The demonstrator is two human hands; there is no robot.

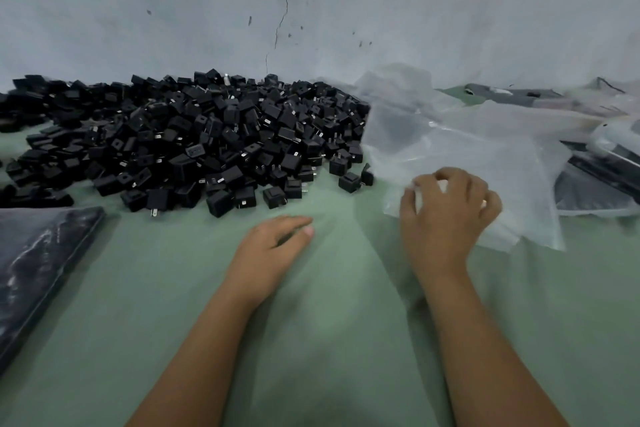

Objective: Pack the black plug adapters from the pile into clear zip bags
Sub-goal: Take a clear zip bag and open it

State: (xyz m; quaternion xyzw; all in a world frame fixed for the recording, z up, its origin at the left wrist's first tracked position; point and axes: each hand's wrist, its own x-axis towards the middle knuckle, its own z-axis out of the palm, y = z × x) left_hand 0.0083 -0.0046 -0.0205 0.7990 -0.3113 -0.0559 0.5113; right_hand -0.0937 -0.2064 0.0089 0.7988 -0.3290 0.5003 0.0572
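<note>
right hand (450, 208): fingers curled down onto the near edge of the stack of clear zip bags (460, 149), gripping the top film; whether it has one bag or several cannot be told, since the fingertips are buried in the plastic. left hand (273, 246): resting on the green tabletop (311, 322) just short of the pile, fingers loosely bent, holding nothing.

pile of black plug adapters (194, 135): heaped against the wall (311, 3), spreading left from the bags; the nearest loose ones lie just beyond the left hand.

handling, judged: bags are thin, limp and slick, likely to cling together, so a pinch at one corner or at the zip strip should peel a single bag off. adapters look like small rigid plastic blocks with metal prongs; light, not fragile, best taken across the flat sides, prongs clear of the film.

hard to read: motion blur softens the bags. dark packed items (595, 156) at far right are half covered by plastic. a dark glossy sheet (38, 260) is cut off at the left edge.
</note>
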